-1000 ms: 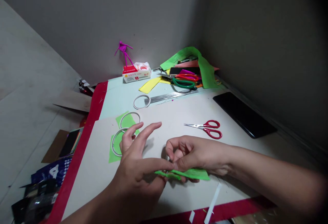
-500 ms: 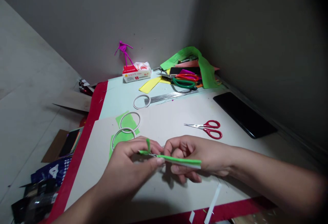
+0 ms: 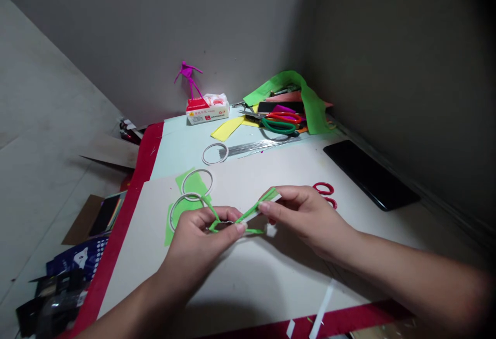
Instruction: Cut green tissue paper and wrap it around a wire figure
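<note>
My left hand (image 3: 203, 241) is closed in a pinch on a small twisted wire piece partly wrapped in green, with a thin green limb (image 3: 211, 209) sticking up from it. From that pinch a green strip with a white side (image 3: 253, 212) slants up to the right. My right hand (image 3: 310, 217) grips the strip's far end between thumb and fingers. Another thin green limb (image 3: 253, 231) points right below the strip. Small scissors with red handles (image 3: 324, 189) lie behind my right hand, which hides their blades.
White rings (image 3: 183, 186) lie on green paper pieces (image 3: 182, 209) at the left. Farther back are metal wires (image 3: 251, 147), green-handled scissors (image 3: 279, 127), yellow paper (image 3: 227, 129) and a red-white packet (image 3: 208, 111) below a magenta figure (image 3: 187, 73). A black phone (image 3: 368, 173) lies right.
My right hand has taken hold of the strip's free end and raised it up and back. The strip now slants upward instead of lying level, and a second green limb shows below it.
</note>
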Available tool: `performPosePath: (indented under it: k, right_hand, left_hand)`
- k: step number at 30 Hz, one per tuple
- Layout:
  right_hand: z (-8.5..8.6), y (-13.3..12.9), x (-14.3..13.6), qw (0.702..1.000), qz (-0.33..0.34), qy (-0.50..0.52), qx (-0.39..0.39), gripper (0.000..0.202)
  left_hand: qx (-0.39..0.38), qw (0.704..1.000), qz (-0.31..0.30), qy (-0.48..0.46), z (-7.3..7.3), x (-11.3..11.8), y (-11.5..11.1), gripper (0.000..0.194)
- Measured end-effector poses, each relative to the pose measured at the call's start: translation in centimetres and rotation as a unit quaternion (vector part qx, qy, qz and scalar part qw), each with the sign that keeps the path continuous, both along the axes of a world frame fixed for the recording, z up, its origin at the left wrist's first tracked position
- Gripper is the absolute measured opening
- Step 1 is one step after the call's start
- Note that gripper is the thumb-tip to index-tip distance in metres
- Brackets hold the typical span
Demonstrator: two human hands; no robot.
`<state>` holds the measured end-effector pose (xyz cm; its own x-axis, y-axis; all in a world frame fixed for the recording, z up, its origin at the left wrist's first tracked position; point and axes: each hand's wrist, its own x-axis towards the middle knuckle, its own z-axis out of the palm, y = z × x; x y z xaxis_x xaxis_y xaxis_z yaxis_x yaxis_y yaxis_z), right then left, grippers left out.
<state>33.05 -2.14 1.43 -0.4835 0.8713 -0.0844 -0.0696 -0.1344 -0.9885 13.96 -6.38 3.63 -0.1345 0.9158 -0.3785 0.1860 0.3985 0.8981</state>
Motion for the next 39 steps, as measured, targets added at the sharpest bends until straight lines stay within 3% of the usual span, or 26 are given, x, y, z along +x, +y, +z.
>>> performPosePath:
  k: [4,8,12,16,20,28,30,32,34,36,37,39]
  right_hand:
    - [-0.1,0.0,-0.1,1.000,-0.013,0.011,-0.025,0.025]
    - [0.0,0.0,-0.2,0.998,0.006,0.031,-0.049,0.024]
    - [0.0,-0.1,-0.1,0.999,-0.008,0.022,-0.042,0.025]
    - [0.0,0.0,0.1,0.999,-0.011,0.004,-0.048,0.026]
    - [0.2,0.4,0.1,0.999,-0.015,-0.009,-0.042,0.024]
    - [-0.2,0.5,0.0,0.998,0.013,-0.033,-0.047,0.026]
    - [-0.4,0.5,0.0,0.998,-0.034,-0.041,0.018,0.022]
    - [-0.4,0.5,0.1,0.976,-0.110,-0.068,0.177,0.023]
    - [-0.1,0.2,0.4,0.906,-0.152,-0.113,0.377,0.021]
    - [0.1,-0.2,0.6,0.829,-0.136,-0.156,0.520,0.016]
    - [0.2,-0.4,0.6,0.805,-0.115,-0.173,0.556,0.014]
    - [0.2,-0.7,0.6,0.788,-0.071,-0.195,0.580,0.015]
  left_hand:
    - [-0.003,1.000,-0.021,0.009,-0.1,0.3,-0.1,0.017]
    - [0.085,0.993,-0.040,0.074,-0.3,0.8,-0.2,0.003]
    - [0.182,0.973,-0.062,0.127,-0.4,1.4,-0.4,0.006]
    - [0.204,0.966,-0.081,0.133,-0.6,1.3,-0.7,0.004]
    - [0.180,0.973,-0.103,0.099,-0.8,1.0,-0.7,0.008]
    - [0.015,0.989,-0.146,-0.008,-1.0,0.6,-0.2,0.018]
    - [-0.001,0.988,-0.142,-0.058,-1.2,0.1,0.0,0.022]
    - [-0.006,0.987,-0.122,-0.103,-1.5,-0.3,0.1,0.021]
    - [-0.006,0.983,-0.112,-0.142,-1.6,-0.4,0.2,0.020]
    - [-0.009,0.977,-0.114,-0.178,-1.6,-0.3,0.4,0.020]
    - [-0.012,0.974,-0.116,-0.195,-1.6,-0.3,0.4,0.019]
    - [-0.021,0.967,-0.113,-0.228,-1.5,-0.2,0.4,0.018]
